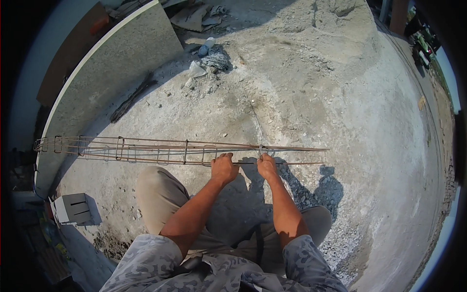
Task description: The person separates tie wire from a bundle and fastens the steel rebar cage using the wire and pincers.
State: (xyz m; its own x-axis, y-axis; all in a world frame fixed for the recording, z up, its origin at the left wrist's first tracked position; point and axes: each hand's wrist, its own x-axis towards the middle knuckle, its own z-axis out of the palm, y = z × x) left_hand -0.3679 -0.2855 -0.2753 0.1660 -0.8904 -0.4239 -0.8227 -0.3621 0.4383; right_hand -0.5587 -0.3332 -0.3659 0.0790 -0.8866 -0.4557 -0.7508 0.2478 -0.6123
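Observation:
A long, narrow rebar cage [185,152] lies crosswise in front of me, its thin rusty bars joined by rectangular wire stirrups spaced along the left part. My left hand [224,168] is closed over the near bar, right of the cage's middle. A short way to the right, my right hand [266,166] is closed at a stirrup [260,149] where the bars run close together. Its fingertips hide part of that stirrup, and whether a tie wire is also in them does not show. Beyond this hand the bar ends stick out bare.
The cage's left end reaches a curved-looking stone slab [112,63]. A dark wire bundle [131,100] lies beside it. Farther off are a plastic bottle [206,46] and crumpled bags [197,69]. A light block [72,209] stands at left; white rubble [335,243] lies by my right knee.

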